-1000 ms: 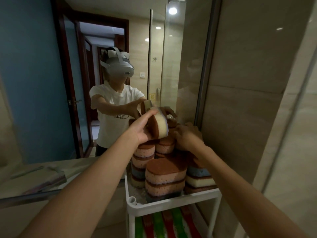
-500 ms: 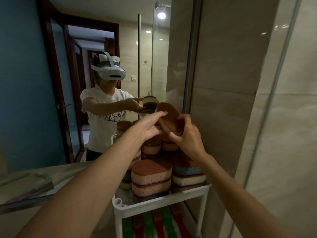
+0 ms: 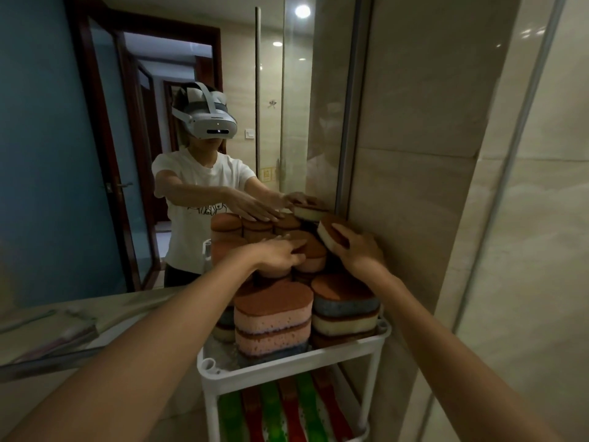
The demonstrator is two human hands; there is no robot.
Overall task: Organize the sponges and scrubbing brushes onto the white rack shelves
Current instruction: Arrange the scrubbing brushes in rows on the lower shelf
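Observation:
The white rack [image 3: 287,366] stands against a tiled wall, its top shelf packed with several stacks of brown-topped sponges. A pink stack [image 3: 272,317] sits at the front, with a blue and cream stack [image 3: 345,309] beside it. My right hand [image 3: 358,250] grips a brown and cream sponge [image 3: 331,236], tilted at the back right of the pile near the wall. My left hand [image 3: 280,255] lies flat with spread fingers on a brown sponge top [image 3: 310,247] in the middle stack. Green and red scrubbing pads [image 3: 280,413] fill the lower shelf.
A mirror [image 3: 159,154] behind the rack reflects a person in a headset and white shirt reaching to the sponges. A stone counter [image 3: 63,327] lies at the left with a flat dark item on it. A tiled wall [image 3: 414,186] and glass panel close the right side.
My right hand took the sponge and carried it right, down to the back of the pile. My left hand let go and dropped flat onto the middle stack.

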